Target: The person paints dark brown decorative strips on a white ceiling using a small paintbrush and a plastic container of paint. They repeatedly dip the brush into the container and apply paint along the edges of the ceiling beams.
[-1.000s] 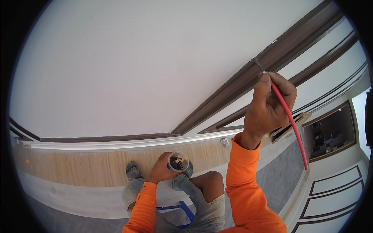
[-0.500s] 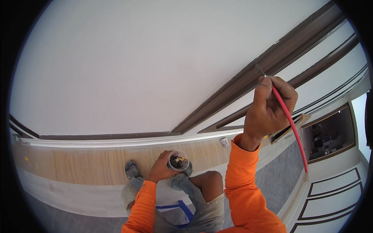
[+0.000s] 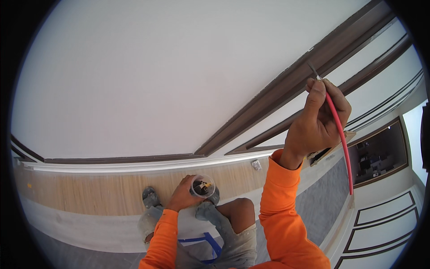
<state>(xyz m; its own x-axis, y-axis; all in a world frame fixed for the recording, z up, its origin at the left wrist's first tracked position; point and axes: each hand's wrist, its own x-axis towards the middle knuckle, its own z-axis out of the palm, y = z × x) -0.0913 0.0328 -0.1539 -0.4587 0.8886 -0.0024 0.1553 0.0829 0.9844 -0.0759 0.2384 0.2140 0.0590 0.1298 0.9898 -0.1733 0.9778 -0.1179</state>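
Pinched in the fingers of my right hand [image 3: 319, 114] is a slim paintbrush [image 3: 340, 130] with a long red handle. Its dark bristle tip overlaps the brown wall moulding [image 3: 264, 101] in view; whether it touches, I cannot tell. My left hand [image 3: 181, 193] is wrapped round a clear plastic cup [image 3: 203, 186], held low over my feet. Dark stuff and a few yellowish bits show inside the cup. A large white wall panel [image 3: 134, 80] lies beside the moulding.
A wood-toned floor strip [image 3: 98, 190] runs along the white baseboard [image 3: 112, 166]. A small crumpled packet [image 3: 256, 165] lies on it. Something blue with straight bars [image 3: 210, 244] is under my legs. Far right are a framed opening [image 3: 380, 152] and more panelled wall.
My right hand has moved up and to the right with the paintbrush, along the moulding. The cup stays in my left hand, nearly in the same place.
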